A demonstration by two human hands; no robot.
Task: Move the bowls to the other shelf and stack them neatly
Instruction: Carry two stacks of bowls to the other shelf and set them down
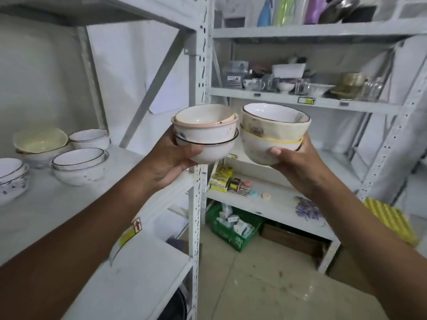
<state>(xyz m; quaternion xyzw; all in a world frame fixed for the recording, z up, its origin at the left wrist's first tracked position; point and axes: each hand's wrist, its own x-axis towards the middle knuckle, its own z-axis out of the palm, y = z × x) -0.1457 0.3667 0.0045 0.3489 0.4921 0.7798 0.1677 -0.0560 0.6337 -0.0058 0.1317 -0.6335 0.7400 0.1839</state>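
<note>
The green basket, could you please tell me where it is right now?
In the head view the green basket sits on the floor under the right-hand rack's lowest shelf, below and between the two raised hands.

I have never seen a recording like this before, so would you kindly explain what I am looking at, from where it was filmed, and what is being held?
There is no machine here, only a person's two bare hands. The single picture comes from a wide-angle camera worn on the person's head, looking forward and down.

The left hand holds a small stack of bowls from below; its bottom bowl has a dark rim. The right hand holds a second stack, with a yellow-rimmed bowl at the bottom.

On the white shelf to the left stand more bowls, some nested. The shelves ahead carry cups, glasses and small packets.
</note>
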